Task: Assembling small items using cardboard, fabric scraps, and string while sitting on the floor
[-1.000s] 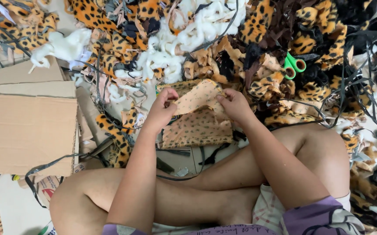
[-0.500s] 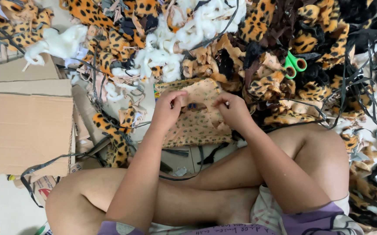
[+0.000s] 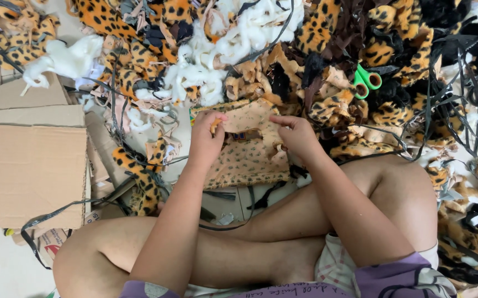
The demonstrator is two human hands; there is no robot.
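Cardboard box [image 3: 26,160] cut by left edge; scissors [image 3: 367,81] blades buried under scraps.

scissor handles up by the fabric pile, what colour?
Bright green: the scissor handles show among the leopard-print scraps, best seen in the head view.

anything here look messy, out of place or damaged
Mostly mess: leopard-print fabric scraps and white stuffing lie strewn over the floor among tangled black strips. Green-handled scissors lie half buried in the pile. The left hand and right hand hold a tan spotted fabric piece; no damage shows.
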